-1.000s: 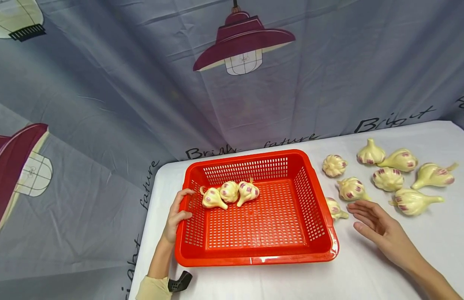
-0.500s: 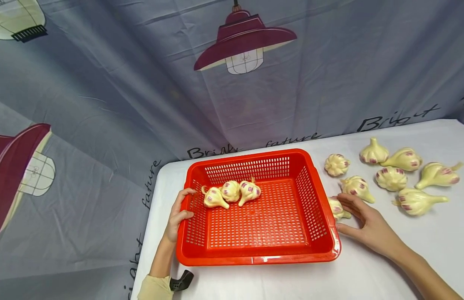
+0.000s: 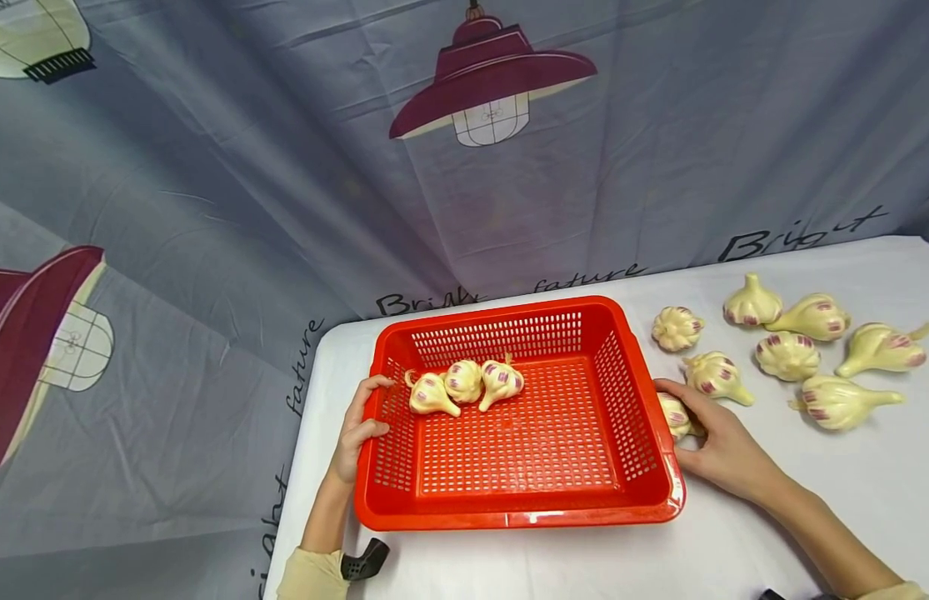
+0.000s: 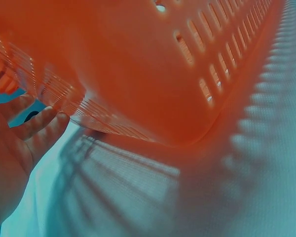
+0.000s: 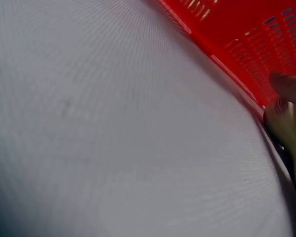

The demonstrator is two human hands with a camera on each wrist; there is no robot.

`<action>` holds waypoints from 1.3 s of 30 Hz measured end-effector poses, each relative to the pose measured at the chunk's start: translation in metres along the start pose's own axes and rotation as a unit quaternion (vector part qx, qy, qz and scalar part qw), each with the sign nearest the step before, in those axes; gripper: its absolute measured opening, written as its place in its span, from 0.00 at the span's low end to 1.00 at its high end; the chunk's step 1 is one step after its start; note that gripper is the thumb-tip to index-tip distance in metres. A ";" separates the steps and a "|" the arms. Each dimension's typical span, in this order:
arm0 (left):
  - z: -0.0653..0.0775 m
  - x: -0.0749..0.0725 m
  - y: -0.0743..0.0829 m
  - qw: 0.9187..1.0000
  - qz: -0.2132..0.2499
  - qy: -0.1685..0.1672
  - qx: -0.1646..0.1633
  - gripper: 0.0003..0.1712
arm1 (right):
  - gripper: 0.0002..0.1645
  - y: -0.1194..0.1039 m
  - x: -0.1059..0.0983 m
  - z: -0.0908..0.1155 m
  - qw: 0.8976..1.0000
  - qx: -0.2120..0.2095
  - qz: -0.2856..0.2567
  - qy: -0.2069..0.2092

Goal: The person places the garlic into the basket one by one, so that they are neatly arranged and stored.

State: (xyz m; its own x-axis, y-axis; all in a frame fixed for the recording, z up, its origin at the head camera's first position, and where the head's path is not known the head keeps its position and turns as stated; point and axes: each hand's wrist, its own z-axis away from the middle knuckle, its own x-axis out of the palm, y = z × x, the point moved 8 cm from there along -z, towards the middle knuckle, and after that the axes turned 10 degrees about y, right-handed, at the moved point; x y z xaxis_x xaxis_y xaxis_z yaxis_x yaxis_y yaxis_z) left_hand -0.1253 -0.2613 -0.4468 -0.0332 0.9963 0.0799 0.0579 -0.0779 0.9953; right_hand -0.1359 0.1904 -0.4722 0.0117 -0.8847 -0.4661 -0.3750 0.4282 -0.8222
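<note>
A red plastic basket (image 3: 509,518) with slotted walls stands on the table. Inside it, three garlic bulbs (image 3: 462,381) lie together toward the back left. My left hand (image 3: 352,437) grips the basket's left rim; the left wrist view shows its fingers (image 4: 44,126) against the slotted wall. Just outside the right wall, my right hand (image 3: 726,446) holds a garlic bulb (image 3: 672,417), fingers on the far side and thumb on the near side. The basket rim hides part of that bulb. In the right wrist view, the bulb (image 5: 285,123) and a fingertip (image 5: 288,86) show at the right edge.
Several more garlic bulbs (image 3: 839,402) lie on the white tablecloth (image 3: 906,467) at the right. The closest to my right hand is a bulb (image 3: 715,377) just beyond it. A grey printed curtain (image 3: 284,167) hangs behind the table.
My right hand has moved left from the open cloth to the bulb beside the basket, and its fingers have closed around it. The left hand stays on the rim.
</note>
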 end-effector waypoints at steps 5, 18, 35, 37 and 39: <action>0.000 0.000 0.001 1.000 0.005 -0.001 -0.003 0.35 | 0.46 -0.004 -0.003 -0.001 0.999 -0.031 0.008 0.021; 0.000 0.001 0.001 1.000 0.004 -0.001 -0.001 0.35 | 0.41 -0.008 -0.018 -0.001 1.000 0.009 0.000 0.027; 0.000 0.000 0.000 1.000 -0.002 -0.006 0.004 0.35 | 0.48 -0.072 -0.094 -0.047 0.995 -0.022 -0.070 0.071; 0.000 0.000 0.000 1.000 -0.003 -0.006 0.006 0.35 | 0.49 -0.085 -0.102 -0.055 0.989 -0.031 -0.127 0.063; 0.000 -0.001 -0.001 1.000 -0.004 -0.006 0.007 0.35 | 0.48 -0.097 -0.109 -0.063 0.980 -0.039 -0.186 0.055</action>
State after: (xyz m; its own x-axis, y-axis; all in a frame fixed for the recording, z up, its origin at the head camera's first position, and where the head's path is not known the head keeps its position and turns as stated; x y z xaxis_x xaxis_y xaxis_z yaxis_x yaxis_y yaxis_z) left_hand -0.1256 -0.2622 -0.4477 -0.0224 0.9972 0.0707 0.0726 -0.0689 0.9950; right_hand -0.1595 0.2332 -0.3211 0.0621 -0.9934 -0.0967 -0.4327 0.0605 -0.8995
